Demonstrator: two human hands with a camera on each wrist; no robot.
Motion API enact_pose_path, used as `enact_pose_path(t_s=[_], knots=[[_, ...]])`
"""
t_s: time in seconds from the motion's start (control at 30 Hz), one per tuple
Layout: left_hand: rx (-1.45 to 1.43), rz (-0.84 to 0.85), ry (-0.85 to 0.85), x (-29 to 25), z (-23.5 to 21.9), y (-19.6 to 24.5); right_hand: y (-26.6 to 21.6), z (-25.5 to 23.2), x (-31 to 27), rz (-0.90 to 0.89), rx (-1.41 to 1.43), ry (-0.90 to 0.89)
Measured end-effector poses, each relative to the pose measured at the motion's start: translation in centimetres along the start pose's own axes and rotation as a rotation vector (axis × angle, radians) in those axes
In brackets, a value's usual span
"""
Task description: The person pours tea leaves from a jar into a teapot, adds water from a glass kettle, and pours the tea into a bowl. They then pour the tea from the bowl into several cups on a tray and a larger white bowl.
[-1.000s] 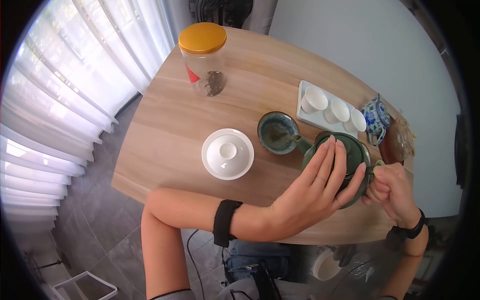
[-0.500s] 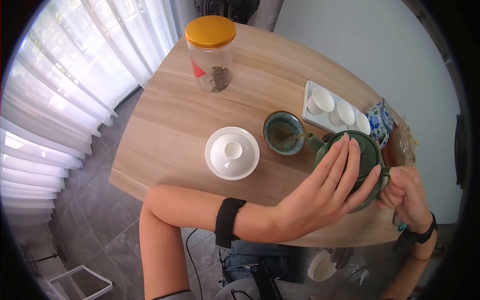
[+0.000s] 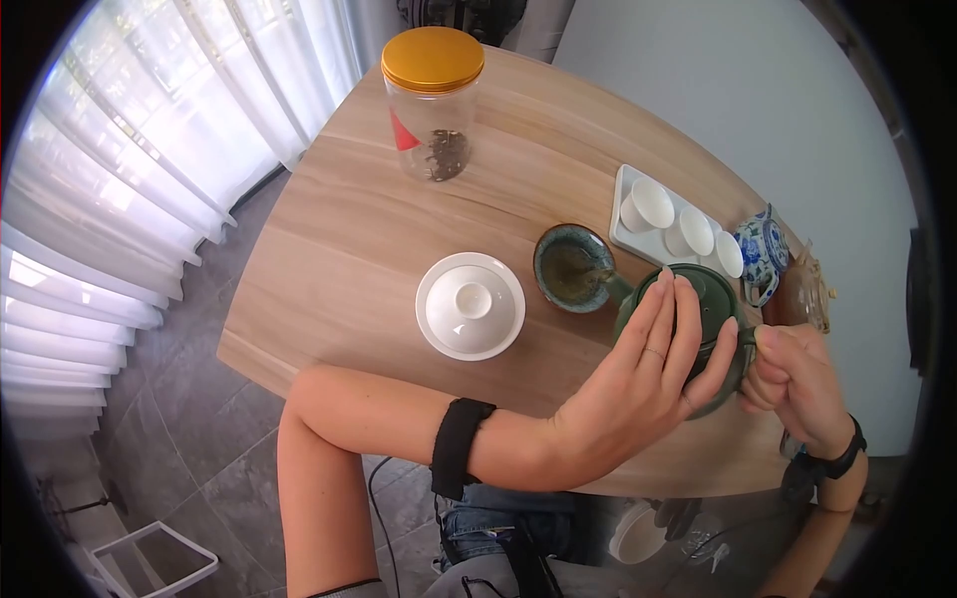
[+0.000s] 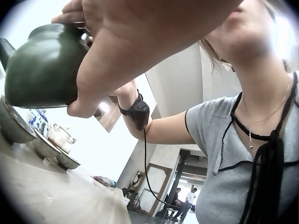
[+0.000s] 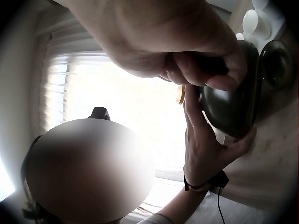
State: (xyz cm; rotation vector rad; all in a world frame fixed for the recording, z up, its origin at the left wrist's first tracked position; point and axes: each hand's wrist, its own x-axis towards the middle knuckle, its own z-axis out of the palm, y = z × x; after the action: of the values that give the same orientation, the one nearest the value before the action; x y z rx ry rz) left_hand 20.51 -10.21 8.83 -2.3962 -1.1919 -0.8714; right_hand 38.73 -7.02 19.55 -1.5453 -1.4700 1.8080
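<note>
A dark green teapot (image 3: 706, 309) tilts over the table, its spout at the rim of a blue-green bowl (image 3: 572, 235) with brownish liquid streaming in. My right hand (image 3: 797, 384) grips the handle. Across the lid lie the extended fingers of my left hand (image 3: 638, 384). In the left wrist view the left hand (image 4: 126, 46) has its thumb by the lower edge of the teapot (image 4: 44, 67). The right wrist view shows the right hand (image 5: 187, 51) curled at the handle, partly hiding the teapot (image 5: 231, 105), and the left hand (image 5: 205, 154) against it.
A white lidded bowl (image 3: 470, 329) stands left of the blue-green bowl. Behind are a gold-lidded jar (image 3: 433, 60) and a white tray (image 3: 630, 237) with three white cups. A blue-and-white pot (image 3: 763, 251) and a glass pot (image 3: 805, 289) stand at the right edge.
The liquid in the bowl looks browner and covers more of it. The head view has shifted slightly, moving the tableware rightward in it; both hands keep their places on the teapot.
</note>
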Motion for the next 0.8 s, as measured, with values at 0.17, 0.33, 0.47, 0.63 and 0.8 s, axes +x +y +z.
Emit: enact_pose_path(t_s=[0.17,0.33,0.47,0.63,0.8], knots=[[0.010,-0.001,-0.057,-0.1,0.2,-0.1,0.2,0.0,0.6,0.012,0.019,-0.010],[-0.011,0.025,-0.062,-0.1,0.1,-0.1,1.8,-0.3,0.3,-0.016,0.047,0.018],[-0.036,0.091,-0.072,-0.1,-0.3,0.2,4.2,-0.5,-0.6,-0.119,0.104,0.001],[-0.055,0.157,-0.107,-0.1,-0.6,1.0,8.7,-0.5,-1.5,-0.257,0.228,0.047],[-0.071,0.202,-0.148,0.8,-1.1,2.8,11.0,-1.0,-2.8,-0.387,0.320,0.054]])
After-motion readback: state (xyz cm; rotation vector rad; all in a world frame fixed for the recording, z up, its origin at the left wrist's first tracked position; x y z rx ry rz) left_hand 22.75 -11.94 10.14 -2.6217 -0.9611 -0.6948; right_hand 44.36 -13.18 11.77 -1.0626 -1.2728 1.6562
